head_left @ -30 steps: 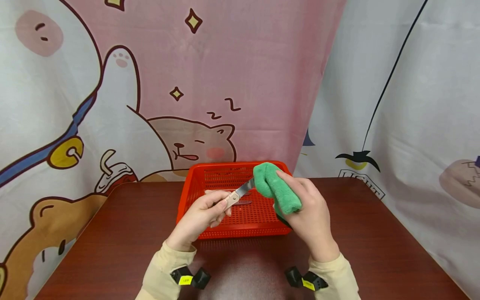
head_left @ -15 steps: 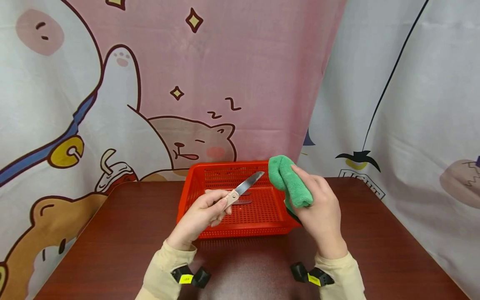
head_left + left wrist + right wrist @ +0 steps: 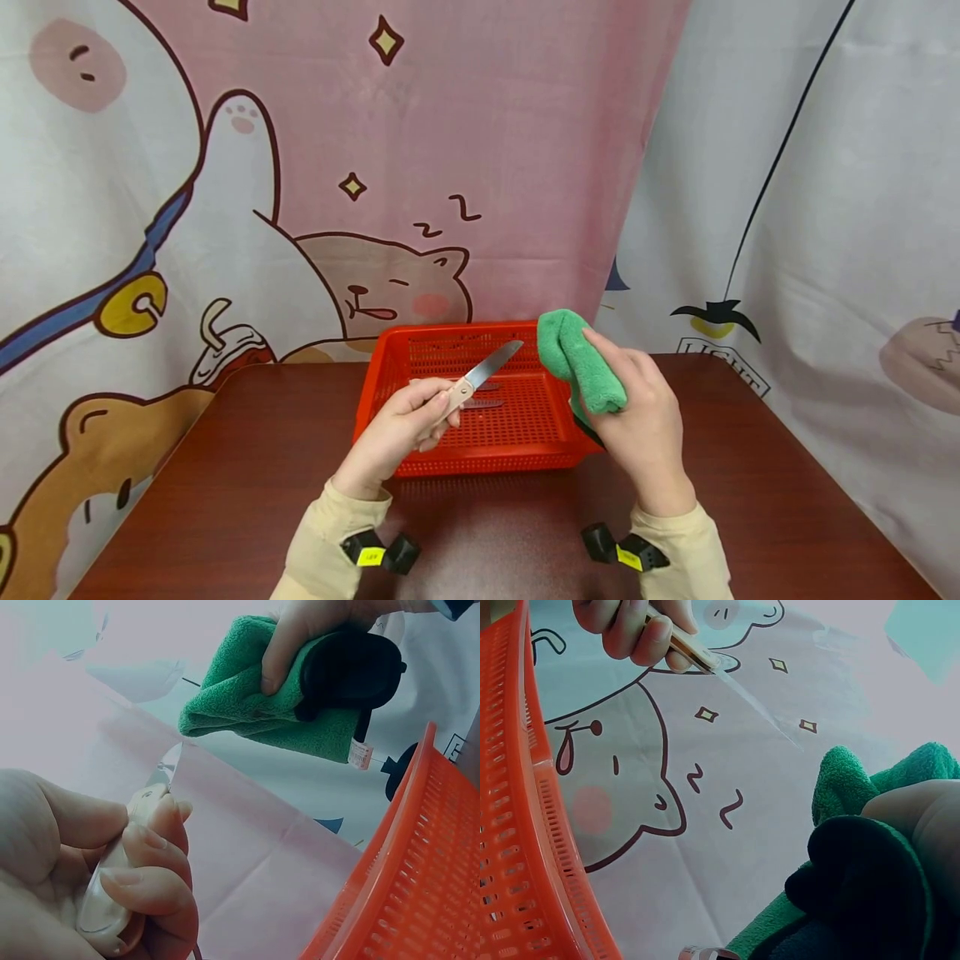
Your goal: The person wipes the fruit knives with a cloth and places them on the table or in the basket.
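Note:
In the head view my left hand point(image 3: 401, 429) grips a knife point(image 3: 491, 365) by its pale handle, with the bare blade slanting up and to the right above the basket. Fingers curl round that handle in the left wrist view. My right hand point(image 3: 639, 421) holds a folded green cloth point(image 3: 581, 362), its thumb pressing on the fabric. A gap separates the blade tip from the cloth. Below both hands a red plastic basket point(image 3: 517, 462) stands on the table. Inside it lie knives with serrated blades point(image 3: 483, 403), their handles partly hidden behind my left hand.
The dark brown table point(image 3: 247, 483) extends to both sides of the basket and in front of it. A curtain with cartoon animals point(image 3: 525, 167) hangs just behind the table's far edge. Black wrist devices point(image 3: 381, 552) sit on both sleeves.
The cloth has come off the blade as my right hand moved right, leaving the whole blade bare. My left hand stays nearly in place and has shifted the knife slightly left.

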### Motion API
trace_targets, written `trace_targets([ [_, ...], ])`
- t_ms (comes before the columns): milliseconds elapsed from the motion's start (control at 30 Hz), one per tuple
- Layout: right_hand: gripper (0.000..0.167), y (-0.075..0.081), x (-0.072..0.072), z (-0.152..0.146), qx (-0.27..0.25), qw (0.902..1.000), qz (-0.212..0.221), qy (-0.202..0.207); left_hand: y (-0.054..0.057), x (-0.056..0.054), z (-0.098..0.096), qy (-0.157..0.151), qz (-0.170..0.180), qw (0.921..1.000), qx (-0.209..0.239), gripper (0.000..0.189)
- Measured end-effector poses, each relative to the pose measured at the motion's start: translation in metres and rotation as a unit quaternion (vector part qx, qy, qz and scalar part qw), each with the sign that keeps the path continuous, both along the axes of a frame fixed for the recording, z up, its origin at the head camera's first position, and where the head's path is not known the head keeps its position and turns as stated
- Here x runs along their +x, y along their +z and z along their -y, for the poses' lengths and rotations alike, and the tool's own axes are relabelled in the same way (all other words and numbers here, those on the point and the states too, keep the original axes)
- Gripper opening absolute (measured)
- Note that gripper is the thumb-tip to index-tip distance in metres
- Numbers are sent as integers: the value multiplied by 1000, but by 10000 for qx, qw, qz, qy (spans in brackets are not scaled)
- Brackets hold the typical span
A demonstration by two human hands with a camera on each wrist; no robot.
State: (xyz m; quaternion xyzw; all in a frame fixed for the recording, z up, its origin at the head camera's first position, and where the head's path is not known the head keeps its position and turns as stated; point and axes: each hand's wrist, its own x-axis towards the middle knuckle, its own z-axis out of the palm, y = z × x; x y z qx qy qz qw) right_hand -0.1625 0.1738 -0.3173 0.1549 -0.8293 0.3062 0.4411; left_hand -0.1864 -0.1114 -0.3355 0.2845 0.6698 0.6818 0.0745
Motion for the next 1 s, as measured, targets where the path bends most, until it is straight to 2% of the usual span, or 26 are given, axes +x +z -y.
trace_targets([
  [533,70,0,0,-1,21,10000,81,-45,3,1,1,47,-153,9999,-28,24],
  [700,69,0,1,-2,30,10000,84,-25,4,2,2,34,-78,10000,38,25],
  [833,69,-1,1,-1,47,10000,60,-7,4,2,3,91,-46,9999,62,25],
  [1000,68,-1,0,-1,90,10000,9,-1,5,4,4,294,-186,9994,-34,24],
])
